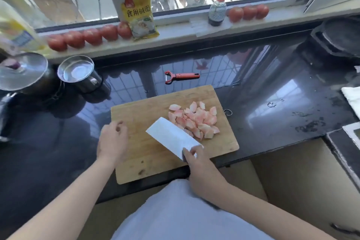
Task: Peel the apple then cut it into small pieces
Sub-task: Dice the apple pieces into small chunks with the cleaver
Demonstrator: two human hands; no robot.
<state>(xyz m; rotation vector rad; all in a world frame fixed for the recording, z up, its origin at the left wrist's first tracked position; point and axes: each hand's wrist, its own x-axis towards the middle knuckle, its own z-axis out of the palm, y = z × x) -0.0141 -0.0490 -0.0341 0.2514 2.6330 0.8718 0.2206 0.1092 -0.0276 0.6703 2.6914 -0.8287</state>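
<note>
Several small pinkish apple pieces (196,120) lie heaped on the right half of a wooden cutting board (144,150). My right hand (200,169) grips the handle of a broad white cleaver (171,138), whose blade lies tilted with its far end at the heap's near left edge. My left hand (112,140) hovers over the board's left edge with fingers loosely curled, holding nothing. A red peeler (181,76) lies on the black counter just beyond the board.
Two steel pots (78,72) stand at the left of the glossy black counter (272,107). Tomatoes (89,37), a yellow packet (139,15) and a spray bottle (217,9) line the windowsill. A dark stove (337,45) sits at the far right.
</note>
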